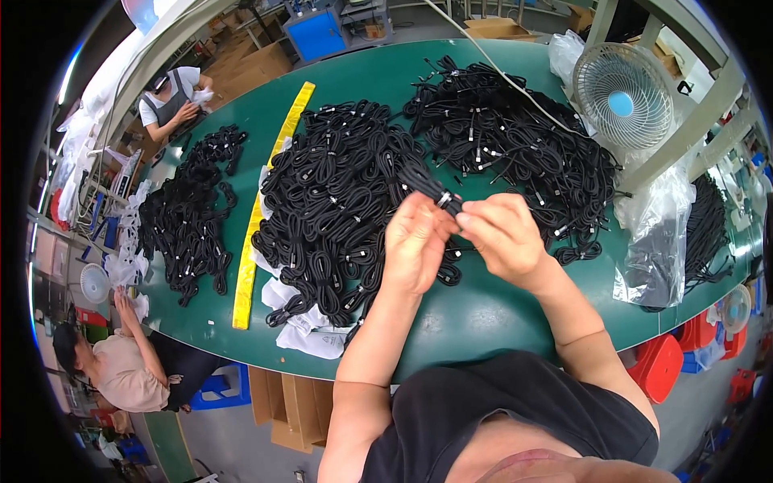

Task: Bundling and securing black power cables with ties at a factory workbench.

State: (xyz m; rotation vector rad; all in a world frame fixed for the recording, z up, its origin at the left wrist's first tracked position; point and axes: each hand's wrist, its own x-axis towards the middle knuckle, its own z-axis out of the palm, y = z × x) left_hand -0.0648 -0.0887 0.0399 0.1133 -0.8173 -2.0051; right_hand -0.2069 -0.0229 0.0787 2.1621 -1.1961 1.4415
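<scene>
A coiled black cable point(420, 179) with metal plug ends is held up over the green table point(475, 314). My left hand point(417, 245) is closed round its lower part. From the other side, my right hand point(507, 237) pinches the same bundle near its end, fingertips close to the left ones. The exact grip is partly hidden by the fingers. Beside my left hand lies a large heap of bundled black cables point(338, 185). Beyond my right hand spreads a second heap of black cables point(499, 121) with silvery plugs.
A yellow strip point(270, 209) separates the middle heap from a smaller cable pile point(189, 213). White bags point(310, 330) lie near the front edge. A fan point(622, 95) and clear plastic bag point(652, 249) stand right. Two people sit at the left, and red stools point(656, 369) stand right.
</scene>
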